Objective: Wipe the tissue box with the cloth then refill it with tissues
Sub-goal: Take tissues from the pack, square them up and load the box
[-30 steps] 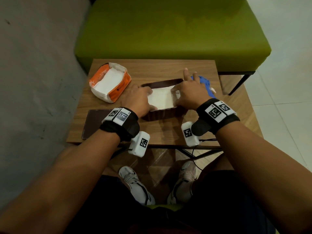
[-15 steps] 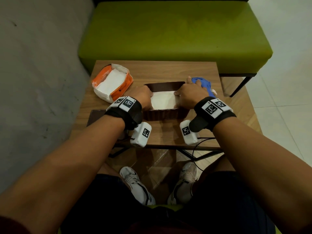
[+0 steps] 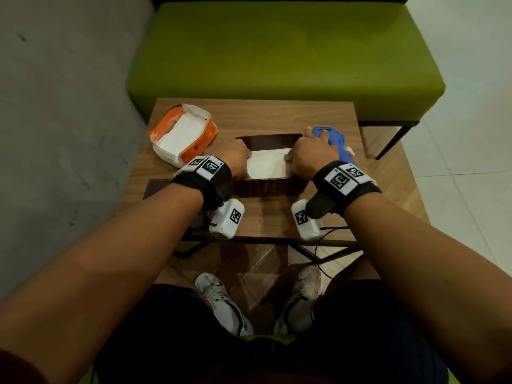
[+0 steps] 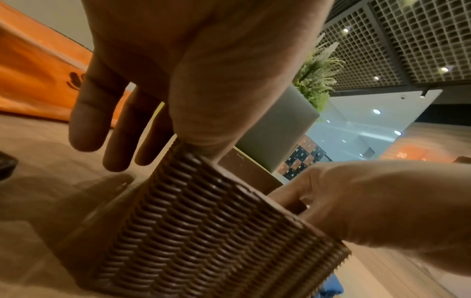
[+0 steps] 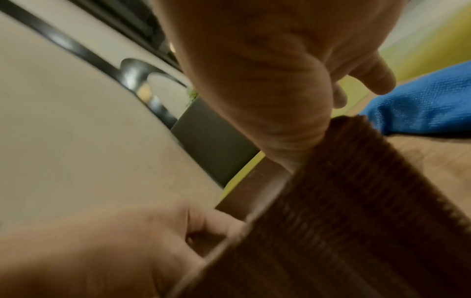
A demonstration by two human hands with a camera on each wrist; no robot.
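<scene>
Your left hand (image 3: 235, 160) and right hand (image 3: 311, 157) sit at opposite ends of the box (image 3: 270, 187), mid-table, thumbs tucked inside against the tissues (image 3: 267, 167), outer fingers loose. Press both ends down evenly so the stack seats flat. The thumb tips are hidden, so I cannot tell whether they pinch; the cloth (image 3: 333, 141) is partly covered.

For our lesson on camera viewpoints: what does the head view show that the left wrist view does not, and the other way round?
Only the head view shows the white tissues lying in the open box, the whole blue cloth, the green bench and the person's shoes.

Only the left wrist view shows the box's woven side texture close up, a potted plant and a grid ceiling.

Both show the brown tissue box, both hands at its ends (left hand, right hand), and the orange tissue pack.
</scene>
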